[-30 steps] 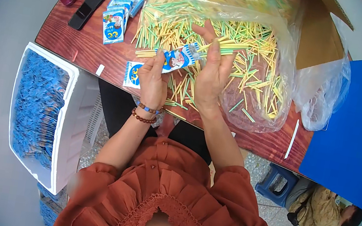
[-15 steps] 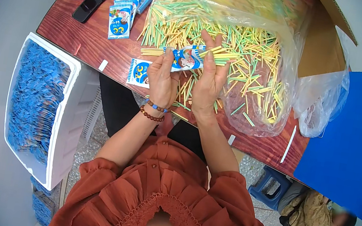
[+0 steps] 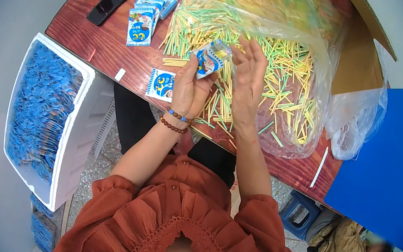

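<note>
Blue packet (image 3: 207, 63), one, is pinched by the left of two hands (image 3: 190, 90); the right hand (image 3: 249, 78) is spread.

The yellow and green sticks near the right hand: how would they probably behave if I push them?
The yellow and green sticks would probably scatter, since they lie loose and crossed at many angles. They seem fairly stiff, as they keep straight lines. Being so slim, each is likely light and could snap.
</note>
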Motion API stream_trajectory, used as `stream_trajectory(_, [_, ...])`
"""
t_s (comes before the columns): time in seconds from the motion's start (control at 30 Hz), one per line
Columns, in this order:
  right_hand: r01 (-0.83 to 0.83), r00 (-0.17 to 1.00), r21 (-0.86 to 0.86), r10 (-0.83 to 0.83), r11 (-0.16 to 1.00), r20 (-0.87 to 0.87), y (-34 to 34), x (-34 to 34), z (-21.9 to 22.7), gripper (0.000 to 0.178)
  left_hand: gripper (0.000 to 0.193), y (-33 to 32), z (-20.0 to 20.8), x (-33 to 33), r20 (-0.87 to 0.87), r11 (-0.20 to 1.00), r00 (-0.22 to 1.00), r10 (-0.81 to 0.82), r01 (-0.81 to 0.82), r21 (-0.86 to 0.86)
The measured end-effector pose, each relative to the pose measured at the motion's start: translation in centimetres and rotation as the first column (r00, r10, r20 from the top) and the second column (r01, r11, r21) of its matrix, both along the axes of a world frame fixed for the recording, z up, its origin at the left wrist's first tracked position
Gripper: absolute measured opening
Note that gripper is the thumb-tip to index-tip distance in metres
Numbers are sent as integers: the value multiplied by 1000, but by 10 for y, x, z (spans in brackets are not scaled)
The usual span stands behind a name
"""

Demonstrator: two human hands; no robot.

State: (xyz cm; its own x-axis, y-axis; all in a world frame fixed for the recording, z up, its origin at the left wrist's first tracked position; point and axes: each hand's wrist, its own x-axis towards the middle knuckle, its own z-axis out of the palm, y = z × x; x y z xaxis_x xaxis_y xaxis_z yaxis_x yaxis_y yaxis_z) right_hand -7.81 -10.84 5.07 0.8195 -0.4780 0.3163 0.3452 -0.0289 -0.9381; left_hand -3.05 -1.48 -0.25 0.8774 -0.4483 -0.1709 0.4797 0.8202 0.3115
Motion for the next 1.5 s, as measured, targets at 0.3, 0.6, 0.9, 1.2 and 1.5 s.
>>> stream_trajectory(0.3, [-249,901,-9,229,968,-368,3,34,-1,15,26,35,5,20,74,999,997,20,-23,37])
stream_trajectory(0.6, [-385,868,4,364,923,-337,63,137,-32,18,27,107,-9,67,243,813,880,408,-472,342])
stream_trajectory(0.9, [-310,872,-364,111,878,-476,61,186,-48,27,51,126,-29,87,365,601,882,297,-470,646])
stream_trajectory(1.2, [-582,787,-678,99,448,-609,20,69,-22,33,43,123,-23,81,473,530,824,313,-564,633])
stream_trajectory(1.5, [-361,931,-856,87,370,-355,1,55,-51,22,28,107,5,51,482,634,870,103,-431,642])
